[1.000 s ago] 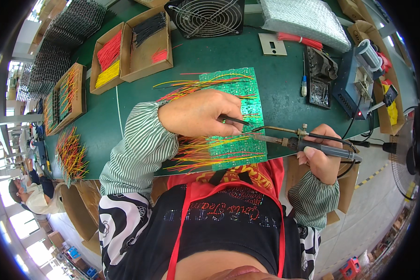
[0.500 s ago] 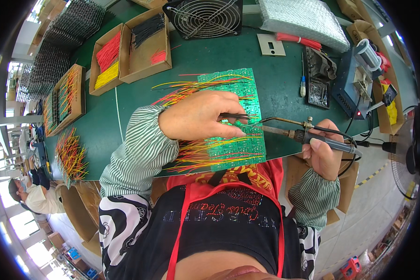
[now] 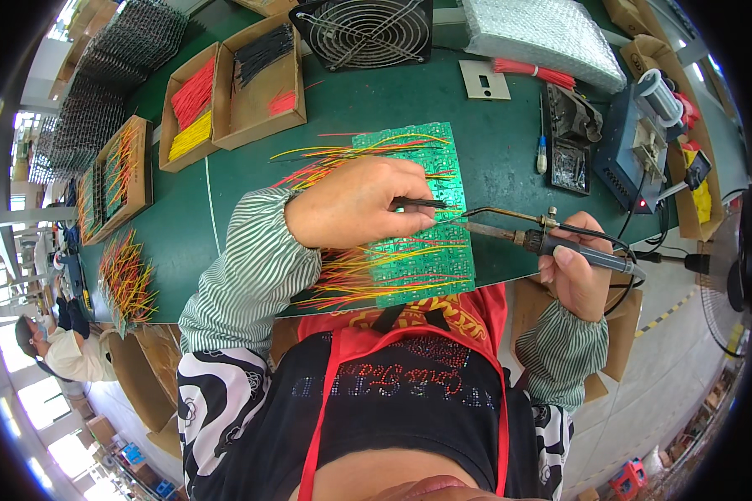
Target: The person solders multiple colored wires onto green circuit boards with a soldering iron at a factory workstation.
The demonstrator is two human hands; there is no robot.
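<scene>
A green circuit board panel [image 3: 426, 280] lies near the table's front edge, with rows of red, yellow and black wires [image 3: 355, 271] running off its left side. Over its middle, my left hand [image 3: 363, 200] pinches a small bundle of black wires [image 3: 418, 203] between thumb and fingers, their ends pointing right. My right hand [image 3: 581, 271] grips the grey handle of a soldering iron [image 3: 543, 242]. A thin metal tube with a black hose is fixed along the iron. The iron's tip reaches left to the board, close beside the left thumb; whether it touches is too small to tell.
At the back left stand cardboard boxes [image 3: 226, 96] of red, yellow and black wires. A fan [image 3: 363, 33] sits at the back. On the right are a blue soldering station [image 3: 627, 159], a black tray [image 3: 570, 167] and a screwdriver [image 3: 542, 154]. Wired boards [image 3: 128, 284] lie left.
The fingers of my left hand have drawn back slightly left, and the black wires have shifted a little in the pinch. The board has slid very slightly left. My right hand has barely moved.
</scene>
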